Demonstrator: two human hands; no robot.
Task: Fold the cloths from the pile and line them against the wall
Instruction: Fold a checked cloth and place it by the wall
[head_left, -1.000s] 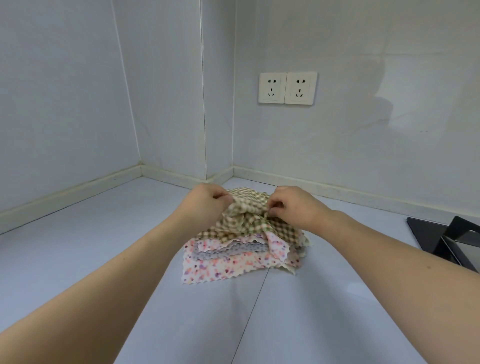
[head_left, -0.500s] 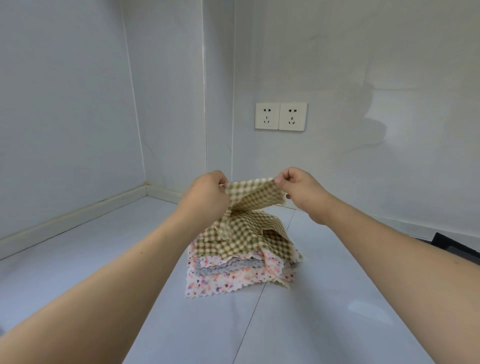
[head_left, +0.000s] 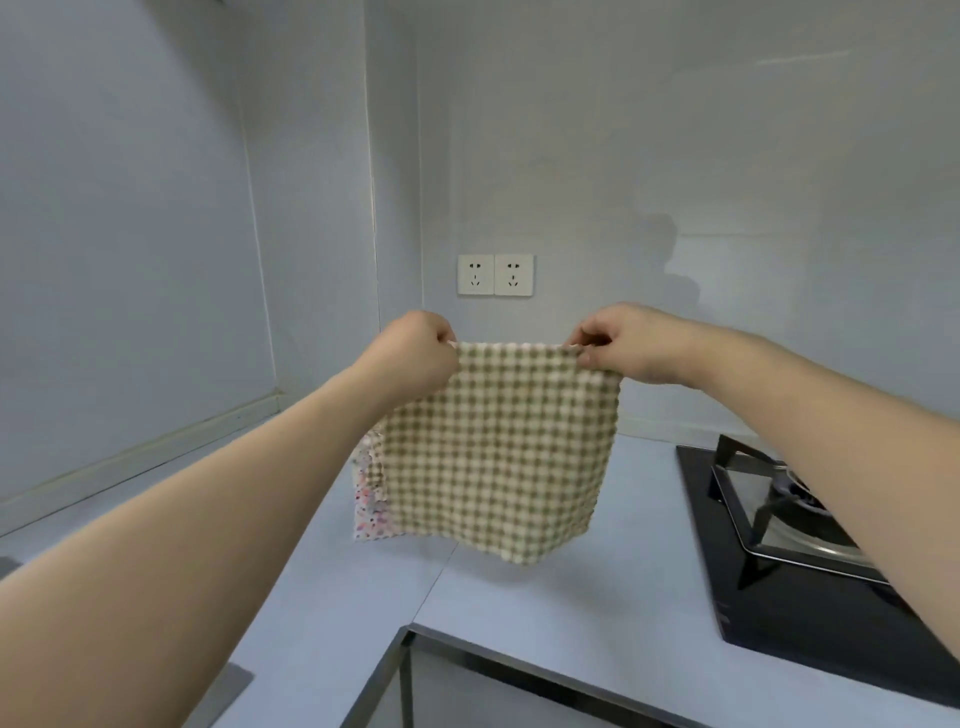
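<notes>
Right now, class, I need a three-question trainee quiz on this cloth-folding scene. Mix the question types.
1. True or false: the checked cloth lies flat on the counter.
2. Which holds its top corners? A) left hand only B) both, with the right hand C) neither
3. Fill in: the pile shows at the cloth's ___ edge.

Key: 1 false, it hangs; 2 B; 3 left.

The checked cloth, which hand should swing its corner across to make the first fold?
Probably the left hand. Both hands pinch a top corner of the checked cloth, but the right hand hangs nearer the stove, so it seems better kept still as the anchor.
</notes>
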